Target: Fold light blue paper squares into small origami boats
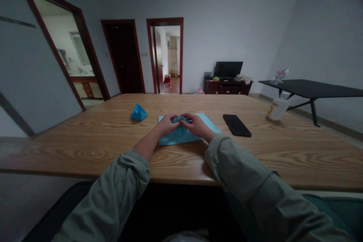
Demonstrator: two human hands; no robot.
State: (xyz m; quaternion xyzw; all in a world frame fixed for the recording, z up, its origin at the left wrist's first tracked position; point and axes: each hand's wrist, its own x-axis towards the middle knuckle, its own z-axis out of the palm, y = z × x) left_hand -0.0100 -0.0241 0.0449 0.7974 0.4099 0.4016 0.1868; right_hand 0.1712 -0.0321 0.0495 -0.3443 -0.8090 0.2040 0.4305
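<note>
A sheet of light blue paper [177, 138] lies on the wooden table in front of me. My left hand [168, 124] and my right hand [194, 124] meet over its middle, fingers bent and thumbs turned inward. Between their fingertips they pinch a raised, curled, grey-blue piece of paper [180, 118]. Whether this piece is part of the sheet or separate, I cannot tell. To the left of my hands, apart from them, stands a folded blue paper shape [138, 112] with pointed corners.
A black phone [237, 125] lies face up to the right of the sheet. Farther right stands a whitish plastic container [278, 109] near the edge of the wooden table [93, 155]. Beyond it is a black table [314, 87]. A dark cabinet [227, 87] with a screen is against the wall.
</note>
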